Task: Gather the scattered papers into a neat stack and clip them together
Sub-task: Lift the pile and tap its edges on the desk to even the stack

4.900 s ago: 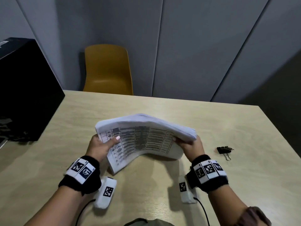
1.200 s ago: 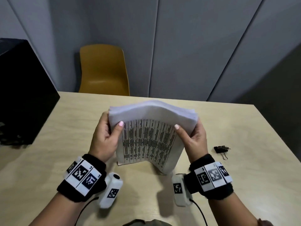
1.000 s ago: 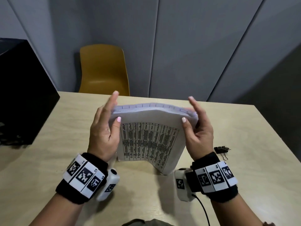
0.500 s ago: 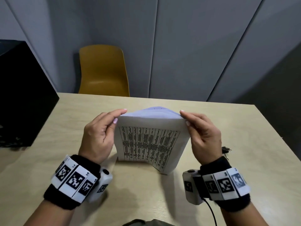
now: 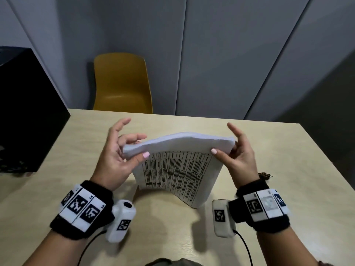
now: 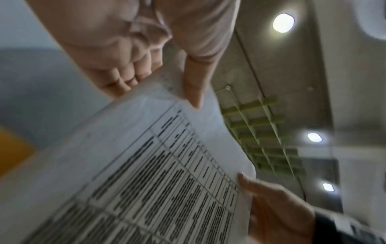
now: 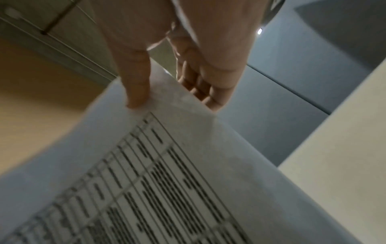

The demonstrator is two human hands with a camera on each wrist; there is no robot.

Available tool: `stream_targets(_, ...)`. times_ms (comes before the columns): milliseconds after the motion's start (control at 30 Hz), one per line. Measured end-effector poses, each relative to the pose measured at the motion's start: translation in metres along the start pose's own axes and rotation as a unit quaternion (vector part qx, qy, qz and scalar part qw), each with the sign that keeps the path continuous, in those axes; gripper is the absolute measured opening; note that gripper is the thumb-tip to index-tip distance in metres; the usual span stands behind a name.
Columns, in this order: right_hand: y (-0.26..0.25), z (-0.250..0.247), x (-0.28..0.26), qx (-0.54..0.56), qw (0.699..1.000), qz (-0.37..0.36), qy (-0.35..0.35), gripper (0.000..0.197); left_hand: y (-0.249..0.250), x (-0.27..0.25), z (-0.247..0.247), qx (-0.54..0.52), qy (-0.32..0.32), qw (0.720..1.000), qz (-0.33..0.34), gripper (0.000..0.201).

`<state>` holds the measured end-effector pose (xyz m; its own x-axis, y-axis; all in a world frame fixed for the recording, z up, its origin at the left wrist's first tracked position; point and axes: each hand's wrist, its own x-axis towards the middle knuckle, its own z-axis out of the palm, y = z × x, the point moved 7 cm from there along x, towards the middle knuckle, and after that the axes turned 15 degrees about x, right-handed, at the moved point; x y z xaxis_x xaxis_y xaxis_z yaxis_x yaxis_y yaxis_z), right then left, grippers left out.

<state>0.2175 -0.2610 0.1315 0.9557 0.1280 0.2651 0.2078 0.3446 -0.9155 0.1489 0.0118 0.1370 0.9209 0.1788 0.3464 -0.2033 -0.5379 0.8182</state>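
Since it's a thick wad of loose sheets, the paper stack [image 5: 178, 164] is going to feel floppy and a bit hefty — it's already bowing in the middle, and the sheets will probably slide against each other if the grip goes slack. Best place to hold it, I'd say, is right where it's held now: the two upper corners, thumb in front and fingers behind, so the bottom edge can rest on the desk [image 5: 288, 154].

Going left to right: the left hand [image 5: 115, 156] pinches the upper left corner, thumb on the printed face, with a couple of fingers sticking up free. The stack stands on its lower edge at the middle of the desk, tilted and curved, front page showing a dense black table on white — top edge looks fairly even but a bit wavy. The right hand [image 5: 238, 158] pinches the upper right corner the same way. Just past that wrist, a black binder clip [image 5: 266, 174] peeks out on the desk, not yet used.
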Motion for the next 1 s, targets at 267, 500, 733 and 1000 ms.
stream_targets(267,0.021,0.012,0.007,0.01,0.995,0.081,-0.059,0.043,-0.01,0.008,0.017,-0.021,-0.05,0.997,-0.047,0.019)
stream_targets(500,0.03,0.006,-0.013,-0.05,0.992,0.099,-0.062,0.051,-0.023,-0.007,0.019,-0.079,-0.059,0.99,-0.1,0.056)
stream_targets(733,0.005,0.019,-0.016,0.002,0.994,0.009,0.107,0.069,0.01,-0.019,0.005,-0.144,0.193,0.967,-0.088,0.103)
stream_targets(1000,0.008,0.022,-0.008,0.067,0.972,0.041,0.223,0.036,0.005,-0.012,0.008,-0.167,0.269,0.93,-0.187,0.024)
